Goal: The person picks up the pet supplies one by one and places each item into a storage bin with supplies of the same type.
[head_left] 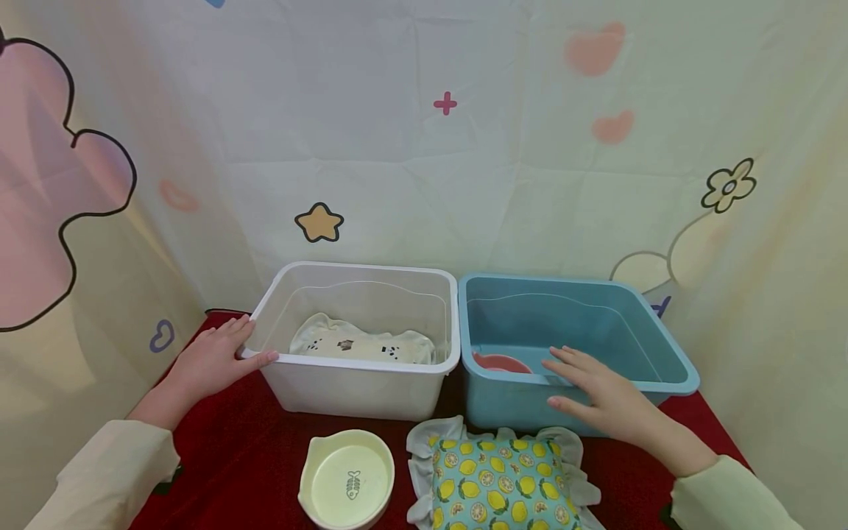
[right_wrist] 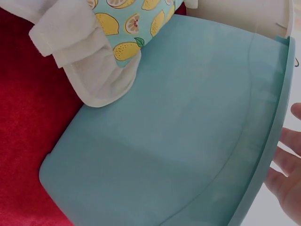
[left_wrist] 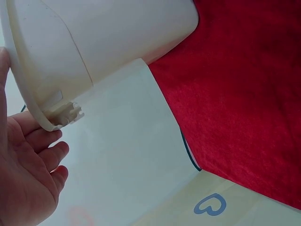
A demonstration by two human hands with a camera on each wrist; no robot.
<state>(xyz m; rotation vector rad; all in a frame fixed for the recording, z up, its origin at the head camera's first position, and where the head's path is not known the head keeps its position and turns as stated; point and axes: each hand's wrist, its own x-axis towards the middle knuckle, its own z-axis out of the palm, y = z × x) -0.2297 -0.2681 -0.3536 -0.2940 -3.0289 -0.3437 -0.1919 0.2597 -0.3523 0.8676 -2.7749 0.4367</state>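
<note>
So, from my seat at the far end, I've got the left hand (head_left: 215,358) at left of the head view, forearm coming up from the lower left in a pale sleeve (head_left: 115,471). It's at the front-left corner of the white bin (head_left: 358,386), thumb out along the front rim, fingers spread up the left side; the left wrist cam shows them loose round that corner, not clenched.

My right hand (head_left: 606,394) reaches in from the lower right, palm tipped down, fingers relaxed and fanned toward the left, over the front rim of the blue bin (head_left: 513,405). Holding nothing, and I can't tell if it's actually touching the rim.

The two bins sit side by side across the middle of the frame. White one has a cream cloth (head_left: 358,340) with animal prints in it, blue one a pinkish-red piece (head_left: 502,363) partly hidden by the rim. Bottom centre: a cream bowl (head_left: 344,471), then a lemon-print cushion (head_left: 503,482) with white ruffles, all on red fabric (head_left: 232,456).
</note>
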